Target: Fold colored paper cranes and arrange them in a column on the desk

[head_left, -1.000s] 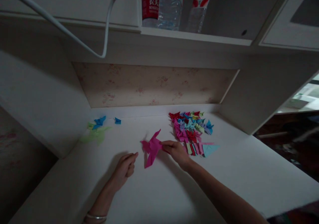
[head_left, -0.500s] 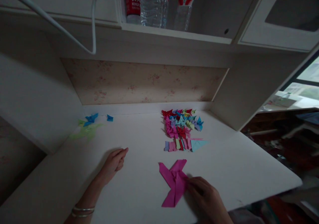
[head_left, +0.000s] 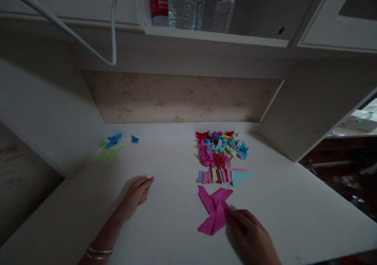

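Note:
A magenta folded paper pinwheel [head_left: 216, 211] lies near the front of the white desk, its several arms spread. My right hand [head_left: 250, 233] pinches the pinwheel's right-hand arm between thumb and fingers. Well to the left, my left hand [head_left: 138, 196] rests over the desk with its fingers curled together; nothing shows in them. Just behind the pinwheel is a row of small folded paper strips [head_left: 214, 176] with a light-blue paper triangle [head_left: 240, 176] at its right end. Farther back sits a cluster of colourful origami pieces [head_left: 219, 149].
At the back left lie blue origami pieces [head_left: 113, 140] over light-green paper [head_left: 108, 154], and a small blue piece [head_left: 134, 139] beside them. Water bottles [head_left: 182, 6] stand on the shelf overhead. A white bent tube [head_left: 114, 37] hangs at the upper left above the desk [head_left: 171, 233].
My right hand has brought the pinwheel from the desk's middle toward the front right, turning it to lie flatter. My left hand, still curled, is now well apart from it.

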Motion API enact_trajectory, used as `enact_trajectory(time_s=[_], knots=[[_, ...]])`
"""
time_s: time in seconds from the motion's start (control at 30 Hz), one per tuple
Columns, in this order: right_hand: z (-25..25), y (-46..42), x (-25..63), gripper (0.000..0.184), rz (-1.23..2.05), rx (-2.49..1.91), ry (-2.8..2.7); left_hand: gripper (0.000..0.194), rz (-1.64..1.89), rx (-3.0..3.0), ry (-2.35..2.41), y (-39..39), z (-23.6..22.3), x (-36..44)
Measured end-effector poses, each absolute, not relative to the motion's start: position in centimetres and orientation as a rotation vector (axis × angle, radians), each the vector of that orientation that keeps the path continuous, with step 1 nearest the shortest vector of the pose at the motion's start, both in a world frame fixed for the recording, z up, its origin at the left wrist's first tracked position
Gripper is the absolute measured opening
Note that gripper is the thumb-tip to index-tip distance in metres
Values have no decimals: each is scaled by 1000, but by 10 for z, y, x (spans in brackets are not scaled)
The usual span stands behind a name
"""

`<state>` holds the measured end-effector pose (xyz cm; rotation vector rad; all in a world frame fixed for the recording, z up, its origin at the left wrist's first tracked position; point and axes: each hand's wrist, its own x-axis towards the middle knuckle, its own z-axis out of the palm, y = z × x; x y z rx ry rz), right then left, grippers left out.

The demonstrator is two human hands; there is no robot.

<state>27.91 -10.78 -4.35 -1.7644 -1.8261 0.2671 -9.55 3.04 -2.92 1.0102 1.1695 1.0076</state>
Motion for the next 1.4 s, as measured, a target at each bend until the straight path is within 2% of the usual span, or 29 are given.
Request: enact_trajectory(time_s=[0.13,0.53,0.63,0.77,0.93,1.07,1.2,1.4], knots=[[-49,-104,284,32,204,-1753,-1824,45,1003,1017,1205,31,-27,-94],[-32,-100,269,33,372,-1674,-1540,49,951,1002,1250,31,-21,-91],[-30,-96,230,32,592,-1594,-1494,47,949,1000,1242,30,-18,-89],[-17,-81,157,38,1043,-1463,-1451,45,956,985,1249,29,-15,-89],[-5,-35,78,29,1382,-1230,-1296,45,955,1001,1261,28,-12,-88],[-14,-3,42,23,1334,-1158,-1263,46,968,999,1258,26,-13,-88],[-25,-4,34,25,1137,-1113,-1551,44,936,1184,1388,31,-18,-92],[-26,-14,37,24,1080,-1127,-1705,36,884,1605,1718,103,-14,-105]])
